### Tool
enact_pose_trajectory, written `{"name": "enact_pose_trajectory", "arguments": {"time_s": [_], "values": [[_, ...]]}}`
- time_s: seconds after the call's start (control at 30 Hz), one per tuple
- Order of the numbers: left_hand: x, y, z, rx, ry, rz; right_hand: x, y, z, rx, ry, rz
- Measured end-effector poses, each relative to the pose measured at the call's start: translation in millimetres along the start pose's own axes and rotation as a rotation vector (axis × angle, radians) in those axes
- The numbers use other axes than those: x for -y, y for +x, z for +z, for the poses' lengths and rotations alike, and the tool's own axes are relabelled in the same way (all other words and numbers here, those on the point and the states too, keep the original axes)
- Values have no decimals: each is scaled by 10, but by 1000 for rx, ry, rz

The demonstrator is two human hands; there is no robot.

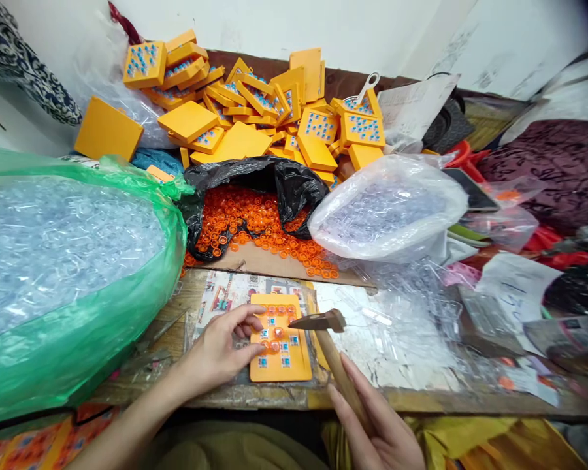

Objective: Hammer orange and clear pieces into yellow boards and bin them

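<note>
A flat yellow panel lies on the bench in front of me, with small blue-and-clear parts set in it. Orange round caps sit over some of these, along the top row and near the middle. My left hand rests at the panel's left edge, fingers curled and apart from the thumb. Its thumb tip is beside an orange cap; whether it touches is hard to tell. In my right hand is the wooden handle of a hammer. The hammer's metal head hangs over the panel's right side.
A black bag spills orange caps onto cardboard. Clear plastic pieces fill a green bag at left and a white bag at right. Yellow panels are piled behind. Loose clear pieces litter the bench's right side.
</note>
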State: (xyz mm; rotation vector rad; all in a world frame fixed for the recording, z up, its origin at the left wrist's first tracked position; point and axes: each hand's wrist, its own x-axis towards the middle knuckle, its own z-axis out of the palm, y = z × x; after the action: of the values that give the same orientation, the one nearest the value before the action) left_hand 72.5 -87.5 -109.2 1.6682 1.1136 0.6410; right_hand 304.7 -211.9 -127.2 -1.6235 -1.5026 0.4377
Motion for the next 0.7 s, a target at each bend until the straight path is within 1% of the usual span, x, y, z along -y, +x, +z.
{"name": "enact_pose_trajectory", "arguments": {"time_s": [0.03, 0.1, 0.2, 0.27, 0.4, 0.53, 0.63, 0.7], "values": [[-1, -18, 12, 20, 9, 22, 8, -9, -1, 5, 5, -34], [28, -65, 62, 22, 42, 77, 35, -26, 16, 52, 18, -110], [104, -123, 157, -37, 94, 150, 72, -37, 62, 170, 20, -188], [134, -144, 202, -74, 120, 170, 86, -37, 85, 225, 7, -223], [105, -173, 215, -121, 182, 230, 107, -39, 88, 240, -22, -238], [67, -182, 177, -70, 240, 310, 112, -55, 58, 241, -55, -268], [101, -166, 176, -57, 239, 324, 87, -73, 43, 284, -106, -316], [148, -153, 195, -72, 188, 310, 70, -81, 37, 297, -132, -314]]}}
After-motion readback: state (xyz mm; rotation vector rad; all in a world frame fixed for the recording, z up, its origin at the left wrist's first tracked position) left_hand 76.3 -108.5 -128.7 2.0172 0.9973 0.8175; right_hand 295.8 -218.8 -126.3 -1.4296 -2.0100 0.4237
